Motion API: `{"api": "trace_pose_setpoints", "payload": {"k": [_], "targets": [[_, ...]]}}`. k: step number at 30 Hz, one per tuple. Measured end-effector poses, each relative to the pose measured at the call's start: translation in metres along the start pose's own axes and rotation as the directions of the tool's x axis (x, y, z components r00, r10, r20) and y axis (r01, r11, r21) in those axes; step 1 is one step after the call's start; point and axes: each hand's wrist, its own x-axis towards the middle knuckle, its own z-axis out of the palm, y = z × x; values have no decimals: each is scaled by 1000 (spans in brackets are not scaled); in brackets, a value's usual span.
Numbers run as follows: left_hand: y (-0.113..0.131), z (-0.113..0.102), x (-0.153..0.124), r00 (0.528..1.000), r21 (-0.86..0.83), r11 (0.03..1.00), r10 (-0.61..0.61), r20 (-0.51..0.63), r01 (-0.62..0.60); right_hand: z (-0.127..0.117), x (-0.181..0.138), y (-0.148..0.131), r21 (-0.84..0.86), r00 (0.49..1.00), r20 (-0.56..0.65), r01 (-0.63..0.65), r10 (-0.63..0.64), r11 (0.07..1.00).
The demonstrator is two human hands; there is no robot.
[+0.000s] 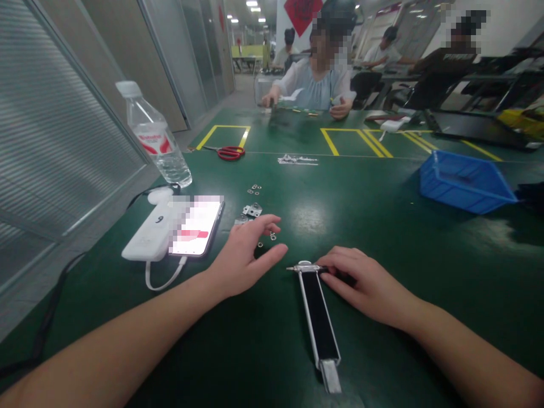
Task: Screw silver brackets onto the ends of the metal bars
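My left hand (246, 252) reaches over the green table (382, 226) with its fingers spread, hovering above small metal screws and washers (272, 233). It holds nothing. My right hand (365, 280) is closed around a thin screwdriver (304, 267), whose tip points left across the top end of a long black strip with a metal frame (318, 317). The strip lies flat between my hands and runs toward me.
A phone (198, 226) lies on a white power bank (148, 232) at the left, beside a water bottle (155, 136). Small metal brackets (252, 210), red scissors (230, 152) and a blue bin (465, 181) sit farther out. A person (317, 79) works across the table.
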Motion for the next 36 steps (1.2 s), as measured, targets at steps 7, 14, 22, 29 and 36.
{"api": "trace_pose_setpoints", "payload": {"k": [7,14,22,29,36], "targets": [[-1,-9,4,995,318,948,-48,86,18,-1,0,0,-8,1000,-1,12,-12,1000],[-6,-11,3,983,442,896,-48,180,-37,-2,-1,-1,-5,1000,2,9,-9,1000],[1,-10,3,975,468,882,-63,213,-46,-1,-1,-1,-13,1000,13,-6,6,1000],[3,-10,3,966,498,866,-92,241,-42,-1,-1,-1,-12,1000,17,-13,13,1000],[3,-7,3,967,501,864,-78,243,-57,-2,0,-1,-23,1000,2,4,-4,1000]]}}
